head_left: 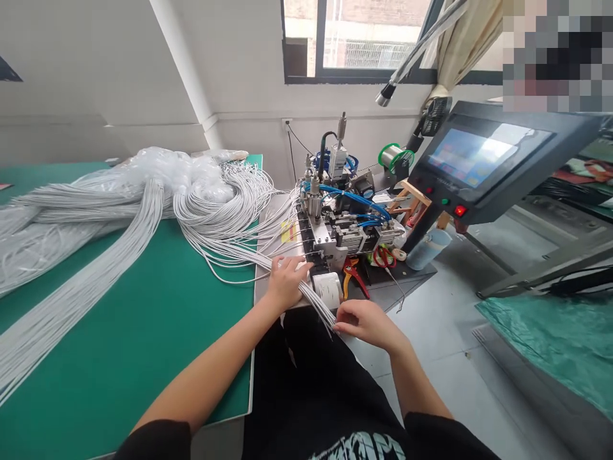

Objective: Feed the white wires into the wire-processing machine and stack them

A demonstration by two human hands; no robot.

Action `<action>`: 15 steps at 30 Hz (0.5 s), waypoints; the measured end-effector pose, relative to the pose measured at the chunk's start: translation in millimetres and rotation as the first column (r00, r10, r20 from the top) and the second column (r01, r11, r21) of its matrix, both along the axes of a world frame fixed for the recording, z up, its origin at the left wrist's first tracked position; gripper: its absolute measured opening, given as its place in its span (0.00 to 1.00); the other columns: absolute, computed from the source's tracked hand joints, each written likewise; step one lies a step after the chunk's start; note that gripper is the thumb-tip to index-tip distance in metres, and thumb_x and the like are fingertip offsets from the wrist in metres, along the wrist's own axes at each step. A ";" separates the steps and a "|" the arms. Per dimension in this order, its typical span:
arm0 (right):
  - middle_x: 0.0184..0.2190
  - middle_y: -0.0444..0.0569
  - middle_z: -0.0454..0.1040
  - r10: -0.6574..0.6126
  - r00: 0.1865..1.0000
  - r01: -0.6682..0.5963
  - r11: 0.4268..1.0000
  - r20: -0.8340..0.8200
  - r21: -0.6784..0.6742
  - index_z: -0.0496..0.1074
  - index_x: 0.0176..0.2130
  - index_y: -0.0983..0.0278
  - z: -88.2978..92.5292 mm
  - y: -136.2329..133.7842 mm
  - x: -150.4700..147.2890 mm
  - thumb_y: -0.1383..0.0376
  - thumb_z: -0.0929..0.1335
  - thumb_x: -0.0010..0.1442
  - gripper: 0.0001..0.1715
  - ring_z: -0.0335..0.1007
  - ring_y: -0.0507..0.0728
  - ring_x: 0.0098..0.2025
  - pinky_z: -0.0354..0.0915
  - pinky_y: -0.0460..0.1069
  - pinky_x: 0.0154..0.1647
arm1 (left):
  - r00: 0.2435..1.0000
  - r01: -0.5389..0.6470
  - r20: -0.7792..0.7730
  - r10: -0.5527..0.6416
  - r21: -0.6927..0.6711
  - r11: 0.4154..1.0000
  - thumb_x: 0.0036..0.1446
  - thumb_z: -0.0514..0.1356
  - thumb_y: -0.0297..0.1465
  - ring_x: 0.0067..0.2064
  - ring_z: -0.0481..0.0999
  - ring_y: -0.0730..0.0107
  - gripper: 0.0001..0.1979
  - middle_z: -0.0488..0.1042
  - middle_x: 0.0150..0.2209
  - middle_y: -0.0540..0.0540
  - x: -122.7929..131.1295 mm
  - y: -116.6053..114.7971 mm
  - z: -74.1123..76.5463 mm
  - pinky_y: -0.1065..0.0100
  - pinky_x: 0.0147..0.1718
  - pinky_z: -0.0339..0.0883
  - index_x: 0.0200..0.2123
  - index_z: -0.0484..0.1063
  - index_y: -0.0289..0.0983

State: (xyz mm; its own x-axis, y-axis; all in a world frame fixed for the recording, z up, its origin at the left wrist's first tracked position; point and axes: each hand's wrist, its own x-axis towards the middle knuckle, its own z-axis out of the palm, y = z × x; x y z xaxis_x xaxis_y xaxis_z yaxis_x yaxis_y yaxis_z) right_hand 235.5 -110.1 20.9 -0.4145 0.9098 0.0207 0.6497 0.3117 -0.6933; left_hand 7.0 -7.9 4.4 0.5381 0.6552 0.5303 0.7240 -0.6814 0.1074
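A bundle of thin white cables (pixel 317 299) runs from the coiled pile on the table to just above my lap. My left hand (pixel 287 281) is closed over this bundle at the near edge of the machine's base. At the cables' loose ends, the thumb and fingers of my right hand (pixel 366 321) pinch the tips. Right behind my left hand stands a bench machine (pixel 335 223) with metal cylinders and blue air tubes. A white roll (pixel 327 289) sits between my hands, just beyond the bundle.
Long white cables (pixel 96 281) and plastic-wrapped coils (pixel 158 169) lie on the green table (pixel 191 358). Red-and-yellow pliers (pixel 353 278) and red-handled scissors (pixel 383 257) rest right of the machine. A control screen (pixel 483 156) on an arm and a wire spool (pixel 395 156) stand farther right.
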 end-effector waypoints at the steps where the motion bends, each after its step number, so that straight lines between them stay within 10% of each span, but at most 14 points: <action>1: 0.25 0.45 0.72 -0.012 1.000 0.012 1.000 -0.002 0.020 0.75 0.30 0.60 -1.9 -0.6 -2.1 0.52 0.68 0.57 0.15 0.63 0.53 0.26 0.55 0.46 0.26 | 1.000 0.002 -0.001 -0.002 0.007 1.000 0.56 0.54 0.24 0.50 0.70 0.59 0.18 0.72 0.49 0.43 0.2 -0.3 0.1 0.53 0.53 0.51 0.49 0.71 0.41; 7: 0.26 0.47 0.72 -0.039 0.997 0.045 0.994 -0.059 0.103 0.74 0.31 0.61 -4.9 1.1 0.8 0.52 0.64 0.61 0.18 0.63 0.53 0.27 0.57 0.47 0.28 | 0.999 0.045 0.012 -0.047 0.099 0.994 0.55 0.53 0.21 0.47 0.73 0.63 0.19 0.74 0.46 0.45 -1.4 0.7 -3.2 0.52 0.54 0.51 0.47 0.73 0.42; 15: 0.29 0.50 0.74 -0.326 0.894 0.391 0.903 -0.309 0.180 0.73 0.34 0.62 -3.1 34.7 8.8 0.51 0.64 0.61 0.19 0.67 0.56 0.30 0.62 0.49 0.30 | 0.931 0.364 -0.115 -0.346 0.223 0.904 0.62 0.50 0.27 0.41 0.74 0.68 0.19 0.74 0.42 0.43 -8.1 5.5 -4.8 0.63 0.45 0.64 0.55 0.67 0.39</action>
State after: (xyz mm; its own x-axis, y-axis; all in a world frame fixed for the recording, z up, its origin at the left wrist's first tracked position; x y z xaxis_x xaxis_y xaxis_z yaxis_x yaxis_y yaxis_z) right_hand 244.3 -75.4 17.8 -0.0098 0.9505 0.3105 0.5500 0.2645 -0.7922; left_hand -1.0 -2.4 -0.4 0.7536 0.2734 0.5977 0.4287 -0.8938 -0.1317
